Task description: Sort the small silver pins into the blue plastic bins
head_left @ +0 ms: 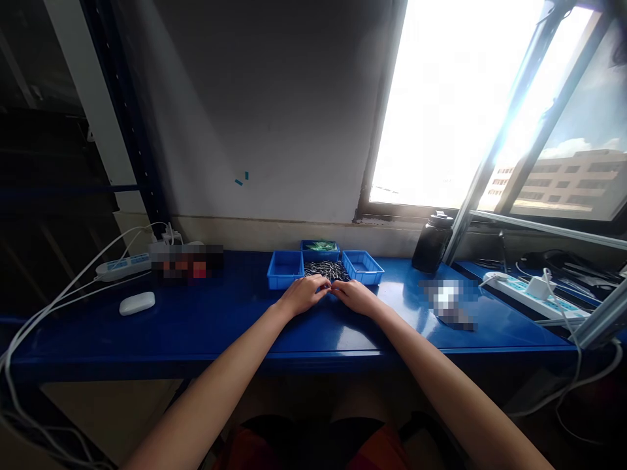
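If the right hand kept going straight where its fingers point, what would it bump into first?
Most likely the left hand, whose fingertips are right beside those of the right hand. The pile of thin metal pieces lies just behind both; depth is hard to judge.

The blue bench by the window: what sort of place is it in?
Probably a small workshop or assembly corner: blue bins sit around a pile of small metal parts, with a power strip on the bench.
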The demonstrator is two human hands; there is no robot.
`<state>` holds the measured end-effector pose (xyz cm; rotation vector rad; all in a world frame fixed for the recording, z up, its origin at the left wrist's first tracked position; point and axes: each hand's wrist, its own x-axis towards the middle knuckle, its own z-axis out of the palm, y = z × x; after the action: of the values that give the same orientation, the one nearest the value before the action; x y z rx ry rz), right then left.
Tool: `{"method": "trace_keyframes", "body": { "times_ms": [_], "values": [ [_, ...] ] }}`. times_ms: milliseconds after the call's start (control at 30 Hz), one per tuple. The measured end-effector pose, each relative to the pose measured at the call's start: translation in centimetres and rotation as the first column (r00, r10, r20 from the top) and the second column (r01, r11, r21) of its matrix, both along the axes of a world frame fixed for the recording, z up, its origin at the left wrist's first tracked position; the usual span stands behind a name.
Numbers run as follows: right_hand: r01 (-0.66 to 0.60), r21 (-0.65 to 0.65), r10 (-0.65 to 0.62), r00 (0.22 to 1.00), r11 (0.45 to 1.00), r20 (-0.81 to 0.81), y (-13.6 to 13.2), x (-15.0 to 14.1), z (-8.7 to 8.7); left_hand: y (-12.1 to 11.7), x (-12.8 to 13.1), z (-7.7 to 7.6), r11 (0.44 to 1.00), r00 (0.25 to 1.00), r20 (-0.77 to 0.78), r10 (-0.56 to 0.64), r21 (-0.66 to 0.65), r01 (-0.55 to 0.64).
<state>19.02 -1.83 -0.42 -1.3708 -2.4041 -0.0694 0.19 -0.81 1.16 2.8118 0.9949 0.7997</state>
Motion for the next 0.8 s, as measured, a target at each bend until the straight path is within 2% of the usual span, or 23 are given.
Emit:
{"method": "trace_keyframes", "body": {
  "times_ms": [200,367,633,800],
  "values": [
    [0.027,-0.013,-0.028,0.999,1.0,-0.039,0.1,0.1,0.2,-0.7,0.0,0.4,0.997,0.997,-0.023,0.071,-0.012,-0.072],
    [0.015,-0.019,-0.016,0.997,1.0,-0.075,-0.3,0.0,0.5,-0.6,0.0,0.5,0.986,0.98,-0.128,0.15,-0.051,-0.158],
    [-0.038,-0.031,0.035,0.996,0.999,-0.082,-0.5,0.0,0.6,0.4,-0.1,-0.3,0.997,0.988,-0.134,0.072,0.001,-0.072],
    [-0.026,-0.028,0.024,0.996,0.999,-0.081,-0.3,0.0,0.4,0.8,-0.2,-0.7,0.991,0.973,-0.19,0.133,-0.008,-0.137]
  ]
}}
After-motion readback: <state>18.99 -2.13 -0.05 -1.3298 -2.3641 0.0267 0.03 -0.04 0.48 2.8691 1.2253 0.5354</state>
